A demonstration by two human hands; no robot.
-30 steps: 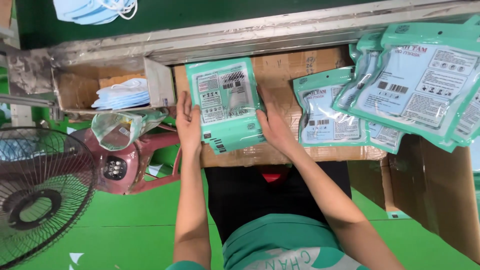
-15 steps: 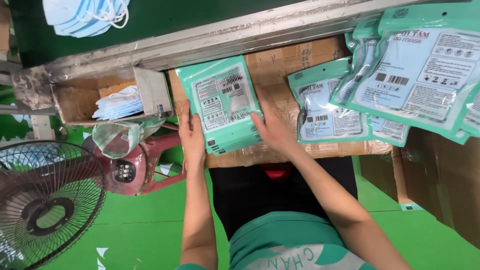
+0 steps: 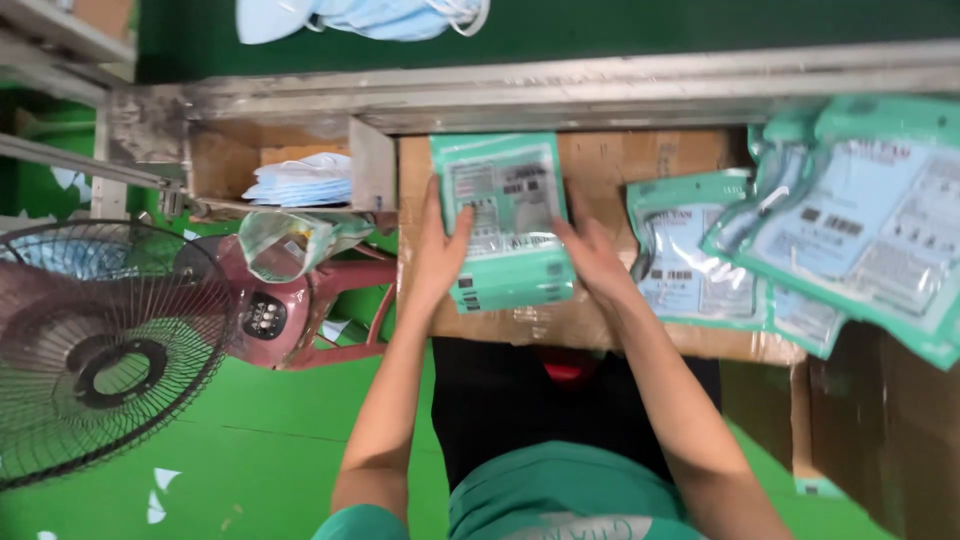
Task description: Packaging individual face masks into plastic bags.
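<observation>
Your left hand and right hand press in on the two long sides of a stack of green packets, fingers laid flat along the edges and holding the stack between them. The stack lies on the cardboard-covered bench, its top packet showing a clear window with printing. To your right, more green packets lie loose and overlapping on the cardboard, well apart from your hands. To your left, a small cardboard compartment holds a pile of blue face masks. Below that sits a crumpled clear bag on a red stool, with a floor fan beside it on the green floor.
</observation>
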